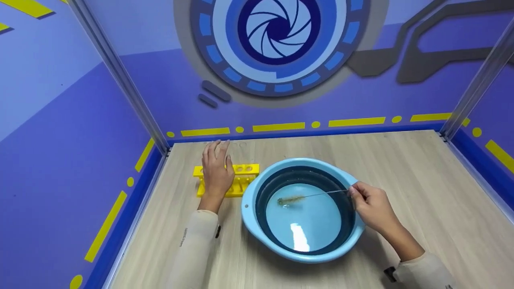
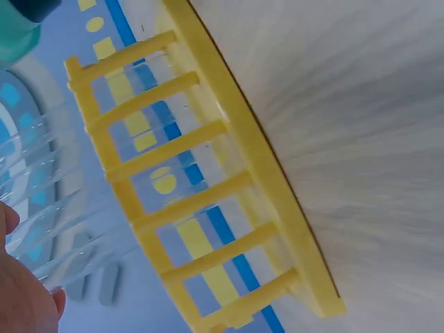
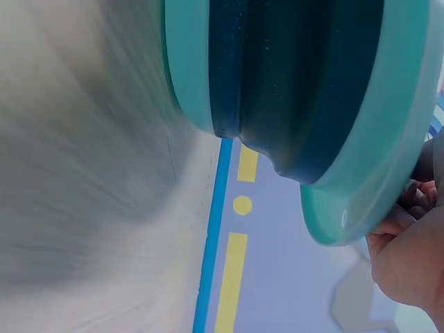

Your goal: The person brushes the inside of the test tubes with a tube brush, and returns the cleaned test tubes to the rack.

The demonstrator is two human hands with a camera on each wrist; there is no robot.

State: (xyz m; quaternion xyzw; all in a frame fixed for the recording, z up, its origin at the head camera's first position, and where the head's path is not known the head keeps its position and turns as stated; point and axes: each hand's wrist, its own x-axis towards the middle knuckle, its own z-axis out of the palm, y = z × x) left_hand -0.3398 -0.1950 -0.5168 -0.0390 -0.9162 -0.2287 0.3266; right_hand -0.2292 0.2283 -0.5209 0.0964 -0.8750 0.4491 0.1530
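Observation:
My right hand pinches the thin wire handle of a test tube brush over the right rim of a round blue basin. The brush's bristled end lies in the water inside the basin, pointing left. To the left, my left hand is over a yellow test tube rack with its fingers stretched forward, loosely bent. Several clear test tubes stand in the rack in the left wrist view, beside the left hand's fingers. From the right wrist, the right hand shows at the basin's rim.
The basin's dark collapsible wall rises from a light wood table. Its left rim comes close to the rack's right end. Blue-purple panels with metal corner posts enclose the table at the back and sides.

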